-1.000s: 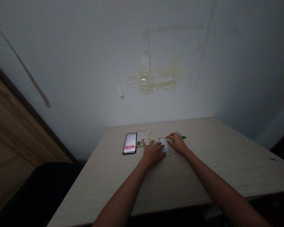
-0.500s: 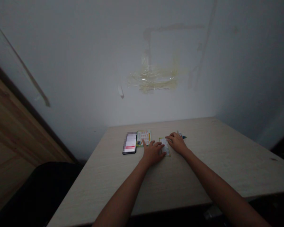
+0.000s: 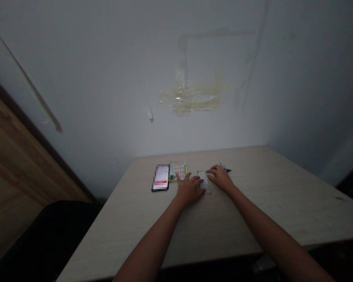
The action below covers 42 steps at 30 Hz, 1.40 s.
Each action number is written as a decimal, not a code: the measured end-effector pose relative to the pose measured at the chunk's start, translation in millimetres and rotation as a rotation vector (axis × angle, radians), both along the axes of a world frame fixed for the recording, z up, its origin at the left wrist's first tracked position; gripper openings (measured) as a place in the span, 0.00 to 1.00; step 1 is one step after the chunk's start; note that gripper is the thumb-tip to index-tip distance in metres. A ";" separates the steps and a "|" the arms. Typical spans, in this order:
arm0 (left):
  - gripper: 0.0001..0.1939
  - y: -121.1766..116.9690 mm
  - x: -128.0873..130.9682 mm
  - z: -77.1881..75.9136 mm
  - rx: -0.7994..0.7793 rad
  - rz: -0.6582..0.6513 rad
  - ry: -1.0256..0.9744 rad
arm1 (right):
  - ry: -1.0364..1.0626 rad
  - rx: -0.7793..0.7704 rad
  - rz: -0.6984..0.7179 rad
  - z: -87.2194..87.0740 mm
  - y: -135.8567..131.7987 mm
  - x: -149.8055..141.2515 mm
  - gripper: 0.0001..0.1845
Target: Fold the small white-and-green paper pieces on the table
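A small printed card (image 3: 205,183) with a yellowish-green edge lies flat on the table between my hands. My left hand (image 3: 190,188) rests with fingers spread, its thumb and a finger touching the card's left side. Its outer fingers reach the near edge of a larger printed sheet (image 3: 179,170), which has rows of small pictures. Across the card, my right hand (image 3: 220,178) has its fingertips on the right edge, fingers bent but apart. Partly hidden behind that hand lies a small dark-and-white item (image 3: 227,169), too small to name.
A phone (image 3: 160,178) with a lit, blurred screen lies left of the sheet. The pale wooden table (image 3: 129,227) meets a grey wall (image 3: 106,78) bearing peeling clear tape (image 3: 194,98). A black chair-like shape (image 3: 55,235) stands at the left, near a wooden panel (image 3: 8,156).
Both hands and the card keep nearly the same place. The whole view has shifted very slightly.
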State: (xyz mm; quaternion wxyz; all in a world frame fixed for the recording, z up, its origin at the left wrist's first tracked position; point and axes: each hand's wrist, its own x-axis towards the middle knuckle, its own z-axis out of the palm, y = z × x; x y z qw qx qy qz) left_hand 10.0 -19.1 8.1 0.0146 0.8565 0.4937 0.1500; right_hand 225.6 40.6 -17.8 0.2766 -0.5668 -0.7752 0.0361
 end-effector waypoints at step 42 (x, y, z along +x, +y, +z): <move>0.24 -1.3 1.3 -3.4 -0.021 0.049 -0.016 | 0.024 -0.324 0.235 -3.6 -6.1 24.5 0.38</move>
